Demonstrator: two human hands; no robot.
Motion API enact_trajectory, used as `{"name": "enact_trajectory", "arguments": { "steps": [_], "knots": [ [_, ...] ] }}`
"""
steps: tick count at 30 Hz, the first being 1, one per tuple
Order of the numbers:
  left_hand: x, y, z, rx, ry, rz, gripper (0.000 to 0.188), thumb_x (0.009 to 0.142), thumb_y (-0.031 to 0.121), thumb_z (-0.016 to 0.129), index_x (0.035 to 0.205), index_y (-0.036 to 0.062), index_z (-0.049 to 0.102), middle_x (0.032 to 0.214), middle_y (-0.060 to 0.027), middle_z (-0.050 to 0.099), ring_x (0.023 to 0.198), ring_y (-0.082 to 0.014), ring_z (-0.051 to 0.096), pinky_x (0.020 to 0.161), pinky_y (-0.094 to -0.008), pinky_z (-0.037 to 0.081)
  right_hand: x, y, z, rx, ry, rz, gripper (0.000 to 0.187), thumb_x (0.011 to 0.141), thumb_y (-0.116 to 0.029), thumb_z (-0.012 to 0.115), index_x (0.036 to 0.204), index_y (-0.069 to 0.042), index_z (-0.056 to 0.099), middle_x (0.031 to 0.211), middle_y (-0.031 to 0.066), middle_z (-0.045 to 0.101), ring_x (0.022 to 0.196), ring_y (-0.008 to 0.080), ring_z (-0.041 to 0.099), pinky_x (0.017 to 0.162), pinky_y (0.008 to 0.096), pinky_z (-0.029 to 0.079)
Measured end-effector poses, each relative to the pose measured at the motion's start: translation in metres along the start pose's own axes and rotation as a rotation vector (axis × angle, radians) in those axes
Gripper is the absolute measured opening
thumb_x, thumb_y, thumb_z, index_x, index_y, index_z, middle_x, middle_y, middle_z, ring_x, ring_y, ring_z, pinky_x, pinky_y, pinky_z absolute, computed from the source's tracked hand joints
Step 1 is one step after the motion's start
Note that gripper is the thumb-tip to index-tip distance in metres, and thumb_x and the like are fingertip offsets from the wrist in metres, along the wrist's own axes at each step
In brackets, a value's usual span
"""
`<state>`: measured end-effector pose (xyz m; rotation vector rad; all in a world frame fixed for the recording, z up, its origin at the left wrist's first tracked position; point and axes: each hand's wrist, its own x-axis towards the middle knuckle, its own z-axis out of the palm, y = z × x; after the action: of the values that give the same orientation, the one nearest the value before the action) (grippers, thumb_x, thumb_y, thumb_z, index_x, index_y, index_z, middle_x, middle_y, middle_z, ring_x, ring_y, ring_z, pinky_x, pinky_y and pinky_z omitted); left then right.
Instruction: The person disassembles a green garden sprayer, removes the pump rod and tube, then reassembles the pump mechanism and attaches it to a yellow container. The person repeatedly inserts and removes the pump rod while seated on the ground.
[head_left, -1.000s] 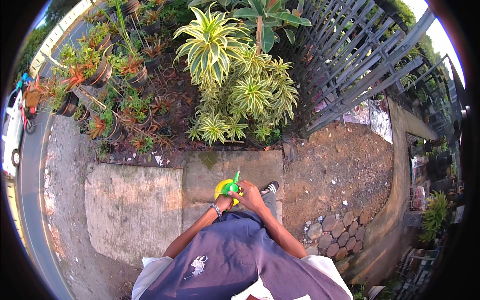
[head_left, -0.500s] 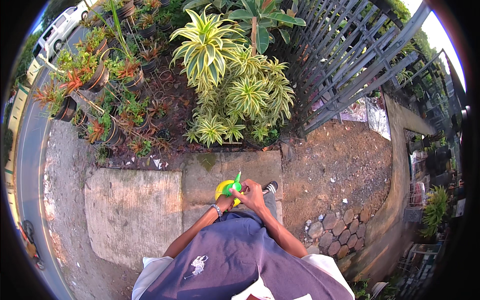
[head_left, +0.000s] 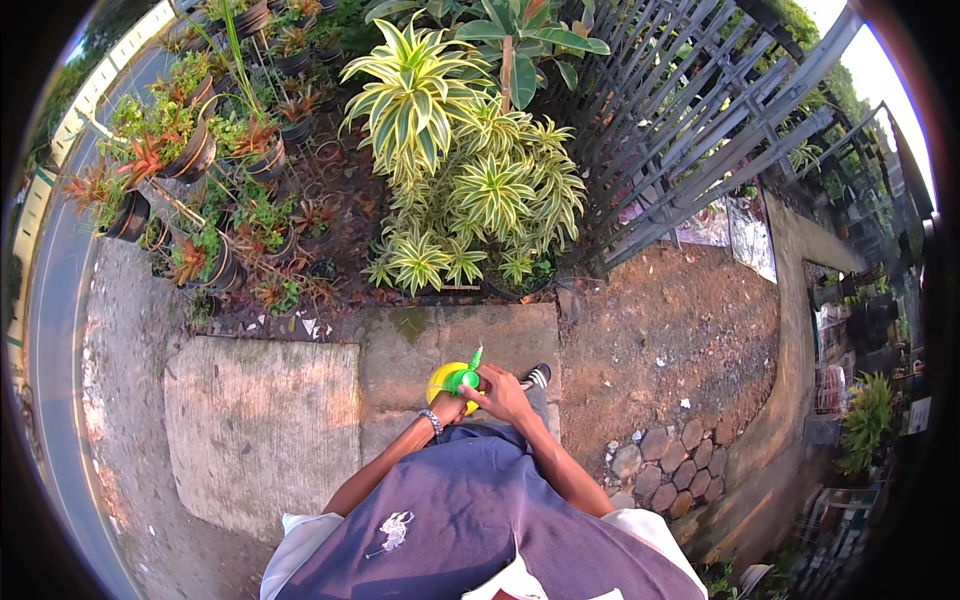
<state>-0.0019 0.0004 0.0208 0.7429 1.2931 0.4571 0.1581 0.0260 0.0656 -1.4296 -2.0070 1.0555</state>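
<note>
In front of my waist is a spray bottle with a rounded yellow body (head_left: pixel 438 378) and a green head (head_left: pixel 462 380), its nozzle (head_left: pixel 476 357) pointing away from me. My left hand (head_left: pixel 448 408) is wrapped round it from below on the near side, and most of those fingers are hidden. The fingers of my right hand (head_left: pixel 504 394) are bent and closed on the right side of the green head, at its round pale-green top. Exactly which part they pinch is hard to make out.
A striped leafy plant (head_left: pixel 490 190) grows straight ahead beyond the concrete slab (head_left: pixel 270 420). Potted plants (head_left: pixel 190 155) crowd the far left, beside a road (head_left: pixel 55 330). A slatted fence (head_left: pixel 690 120) leans at the far right, with bare soil (head_left: pixel 680 320) and hexagonal pavers (head_left: pixel 680 460) nearer.
My right fingers have shifted slightly, closing in on the green head. Both hands stay on the bottle. The white van and the motorbike have gone from view on the road.
</note>
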Motion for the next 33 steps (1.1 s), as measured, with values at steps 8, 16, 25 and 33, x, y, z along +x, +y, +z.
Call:
{"name": "enact_trajectory", "arguments": {
  "steps": [8, 16, 25, 33],
  "knots": [
    [0.007, -0.006, -0.004, 0.075, 0.029, -0.030, 0.026, 0.092, 0.022, 0.046, 0.073, 0.0054, 0.054, 0.047, -0.0032, 0.048, 0.038, -0.0128, 0.047, 0.036, -0.0308, 0.034, 0.004, -0.001, -0.001, 0.097, -0.020, 0.037, 0.045, 0.080, -0.041, 0.076, 0.085, 0.002, 0.063, 0.069, 0.0139, 0.060, 0.059, 0.0256, 0.058, 0.056, 0.0373, 0.046],
    [0.014, -0.025, -0.010, -0.012, 0.020, -0.006, 0.047, 0.093, 0.048, 0.058, 0.072, 0.0060, 0.055, 0.051, -0.0019, 0.050, 0.038, -0.0113, 0.047, 0.037, -0.0296, 0.035, -0.004, 0.005, 0.001, 0.237, -0.045, 0.143, 0.043, 0.081, -0.037, 0.078, 0.093, 0.001, 0.064, 0.071, 0.0073, 0.062, 0.063, 0.0150, 0.057, 0.059, 0.0308, 0.048],
    [0.004, -0.017, -0.012, 0.010, 0.025, -0.097, 0.056, 0.085, 0.059, 0.065, 0.065, 0.0085, 0.054, 0.050, -0.0003, 0.048, 0.037, -0.0101, 0.044, 0.036, -0.0278, 0.034, -0.047, 0.068, 0.012, 0.342, 0.078, 0.399, 0.038, 0.084, -0.029, 0.077, 0.102, 0.001, 0.062, 0.076, 0.0030, 0.062, 0.068, 0.0105, 0.057, 0.064, 0.0268, 0.048],
    [-0.010, -0.002, -0.007, 0.034, 0.015, 0.016, 0.034, 0.093, 0.035, 0.053, 0.073, 0.0077, 0.058, 0.052, -0.0012, 0.050, 0.042, -0.0100, 0.048, 0.039, -0.0281, 0.037, -0.006, -0.010, -0.003, 0.262, 0.013, -0.031, 0.048, 0.081, -0.028, 0.079, 0.118, -0.004, 0.060, 0.094, 0.0059, 0.061, 0.081, 0.0155, 0.059, 0.071, 0.0294, 0.049]
  ]
}}
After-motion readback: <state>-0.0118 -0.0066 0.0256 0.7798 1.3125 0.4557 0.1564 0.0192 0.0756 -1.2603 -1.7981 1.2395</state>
